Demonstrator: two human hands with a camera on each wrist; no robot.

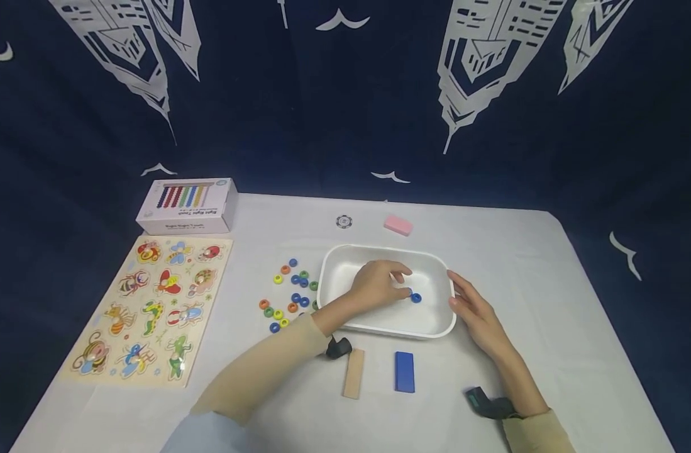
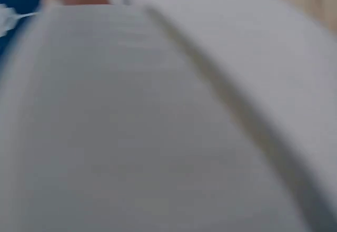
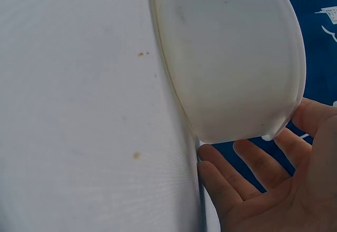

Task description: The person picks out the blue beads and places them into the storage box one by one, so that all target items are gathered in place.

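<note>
A white tray (image 1: 390, 328) stands on the table. My left hand (image 1: 378, 286) reaches into it over the left side, thumb and index finger apart. One blue bead (image 1: 415, 297) lies on the tray floor just beyond the thumb tip. Another bit of blue shows at that tip, and whether the hand touches it is hard to tell. My right hand (image 1: 476, 314) is at the tray's right end. In the right wrist view its fingers (image 3: 263, 163) are extended against the outer wall and rim of the tray (image 3: 231, 63). The left wrist view is blurred.
Several colored beads (image 1: 296, 297) lie left of the tray, partly hidden by the left arm. A wooden block (image 1: 353, 374) and a blue block (image 1: 404, 372) are in front, a pink block (image 1: 398, 224) and a round chip (image 1: 344, 221) behind. Farther left are an insect puzzle (image 1: 153, 308) and a box (image 1: 187, 207).
</note>
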